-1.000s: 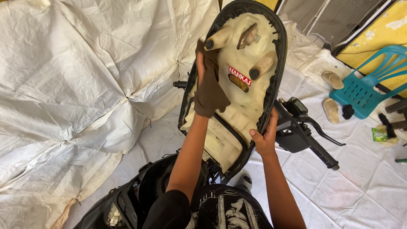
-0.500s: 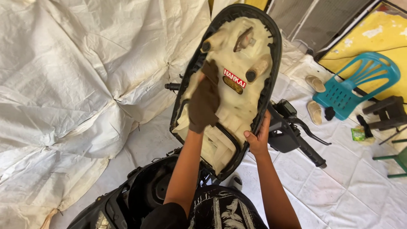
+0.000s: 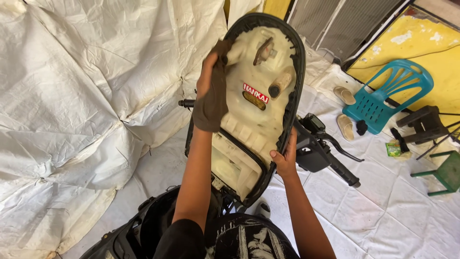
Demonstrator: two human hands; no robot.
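Two hands: both at work on one upturned scooter seat, seen from the head camera.
Tarpaulin (image 3: 86,96): white, creased, draped behind and spread underfoot; largest thing in view.
Scooter body (image 3: 143,230): black, low in frame, open beneath the raised seat.
Scooter seat (image 3: 261,120): tipped up on end, underside facing the camera; cream plastic base, black rim all round, red sticker near the middle; stood just above the scooter body, between the two forearms.
Handlebar (image 3: 330,153): black, with grip and lever, just right of the seat, behind the right hand.
Plastic chair (image 3: 388,96): teal, upper right, well apart from the seat, standing on the white sheet by a yellow wall.
Stool (image 3: 443,172): green, far right edge, partly cut off.
Left hand (image 3: 207,79): raised to the seat's upper left rim, closed around a brown rag; fingers mostly hidden by cloth.
Brown rag (image 3: 211,103): bunched, hanging down from the left hand, pressed against the seat's cream underside near the rim.
Right hand (image 3: 285,160): gripping the seat's lower right rim, fingers curled over the black edge, thumb on the inner side.
Sandals (image 3: 345,110): pale pair, lying beside the chair.
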